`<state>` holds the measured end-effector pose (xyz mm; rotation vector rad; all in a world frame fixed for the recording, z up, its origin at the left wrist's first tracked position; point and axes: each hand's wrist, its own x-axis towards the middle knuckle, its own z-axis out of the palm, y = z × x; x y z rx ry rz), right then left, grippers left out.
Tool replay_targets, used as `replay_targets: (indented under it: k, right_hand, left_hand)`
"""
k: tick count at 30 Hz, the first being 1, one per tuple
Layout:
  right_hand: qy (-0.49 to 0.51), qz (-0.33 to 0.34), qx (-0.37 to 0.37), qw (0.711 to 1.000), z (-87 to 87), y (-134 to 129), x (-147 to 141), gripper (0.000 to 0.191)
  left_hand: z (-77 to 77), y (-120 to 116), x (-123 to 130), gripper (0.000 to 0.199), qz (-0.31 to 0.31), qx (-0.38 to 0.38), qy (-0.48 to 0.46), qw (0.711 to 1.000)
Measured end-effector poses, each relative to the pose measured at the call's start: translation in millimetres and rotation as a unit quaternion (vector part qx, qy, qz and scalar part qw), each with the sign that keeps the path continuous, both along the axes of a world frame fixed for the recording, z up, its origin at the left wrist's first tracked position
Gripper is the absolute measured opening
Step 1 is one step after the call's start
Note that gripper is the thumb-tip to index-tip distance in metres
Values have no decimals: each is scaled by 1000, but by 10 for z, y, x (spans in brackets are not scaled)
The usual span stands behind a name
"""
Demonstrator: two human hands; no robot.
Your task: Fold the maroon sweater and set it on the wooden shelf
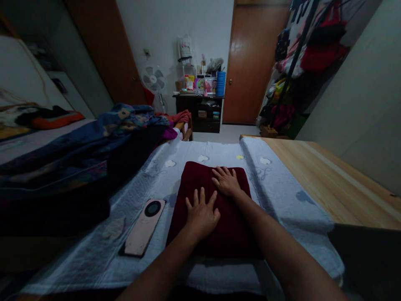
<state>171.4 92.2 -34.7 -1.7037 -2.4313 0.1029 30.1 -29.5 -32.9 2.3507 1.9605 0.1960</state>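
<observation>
A dark red folded cloth point(232, 221) lies flat on a pale blue quilted sheet point(216, 148) with heart shapes. My left hand point(202, 213) rests palm down on the middle of the cloth, its fingers spread. Farther up, near the cloth's far right part, my right hand point(226, 181) also lies flat with fingers apart. Neither hand grips anything. To the left of the cloth is a pink phone point(142, 230), its round black camera ring facing up.
Rumpled dark and blue bedding point(125, 121) is heaped at the left. A wooden board point(332, 179) extends along the right side. Beyond the bed stand a white fan point(153, 79), a dark cabinet point(200, 113) and a brown door point(250, 62). Bags point(322, 54) hang at the upper right.
</observation>
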Motion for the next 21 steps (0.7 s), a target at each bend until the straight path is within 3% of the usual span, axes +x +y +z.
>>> replay_targets:
  k: [6, 10, 15, 18, 21]
  right_hand:
    - [14, -39, -14, 999, 55, 107, 17, 56]
    - [51, -76, -73, 993, 200, 77, 2, 61]
    - [136, -69, -168, 974, 393, -279, -123, 60]
    - [122, -41, -186, 974, 350, -523, -248, 53]
    - [93, -57, -151, 982, 247, -651, -347, 54]
  left_hand:
    - [36, -6, 3, 62, 2, -4, 1, 1000]
    - [90, -31, 2, 64, -1, -22, -5, 1000]
    - [168, 11, -50, 65, -1, -49, -33, 998]
    - [225, 163, -170, 54, 3, -44, -70, 997]
    - [238, 419, -346, 45, 31, 33, -75, 996]
